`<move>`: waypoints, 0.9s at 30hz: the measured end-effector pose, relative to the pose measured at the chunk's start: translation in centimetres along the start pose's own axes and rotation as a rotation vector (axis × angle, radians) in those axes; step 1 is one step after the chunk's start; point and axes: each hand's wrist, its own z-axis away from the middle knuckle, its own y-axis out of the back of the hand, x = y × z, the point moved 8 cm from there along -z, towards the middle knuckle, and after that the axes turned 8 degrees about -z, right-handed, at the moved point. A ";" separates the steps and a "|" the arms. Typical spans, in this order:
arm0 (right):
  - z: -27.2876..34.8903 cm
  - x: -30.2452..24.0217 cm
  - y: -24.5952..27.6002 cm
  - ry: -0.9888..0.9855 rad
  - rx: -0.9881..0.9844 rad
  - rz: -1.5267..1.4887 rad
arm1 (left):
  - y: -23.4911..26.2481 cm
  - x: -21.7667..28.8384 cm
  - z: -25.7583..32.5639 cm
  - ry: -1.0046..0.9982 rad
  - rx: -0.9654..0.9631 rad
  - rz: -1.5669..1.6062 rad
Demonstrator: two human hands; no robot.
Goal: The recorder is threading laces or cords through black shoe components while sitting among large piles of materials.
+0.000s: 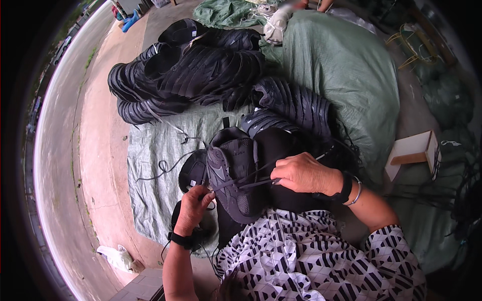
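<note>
A dark grey sneaker upper (240,156) lies across my lap, its tongue and collar pointing away from me. A black shoelace (257,183) is threaded through its lower eyelets, with strands running out to the right. My left hand (193,206) is at the upper's left edge, thumb and fingers pinched on the lace there. On the right, my right hand (304,173) grips the lace's strands with closed fingers, holding them away from the upper. A second dark upper (193,169) sits just left of the first, partly covered. A loose black lace (159,170) curls beyond it.
Stacked dark uppers (201,67) form a big pile ahead, with another row (296,103) to its right. They rest on a green woven sheet (145,193). A bulging green sack (341,65) and a white box-like piece (412,150) are at right. Another person's hand (325,5) shows at the top.
</note>
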 end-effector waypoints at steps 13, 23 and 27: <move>-2.2 -1.0 -1.2 0.024 0.341 -0.523 | 18.4 -6.3 0.7 0.004 0.611 -0.119; 1.6 0.9 -0.2 -0.104 0.253 -0.331 | 16.0 -11.4 2.8 -0.001 0.481 -0.021; 5.1 5.6 -0.8 -0.512 0.300 -0.811 | 8.9 -12.3 2.2 0.318 0.215 0.009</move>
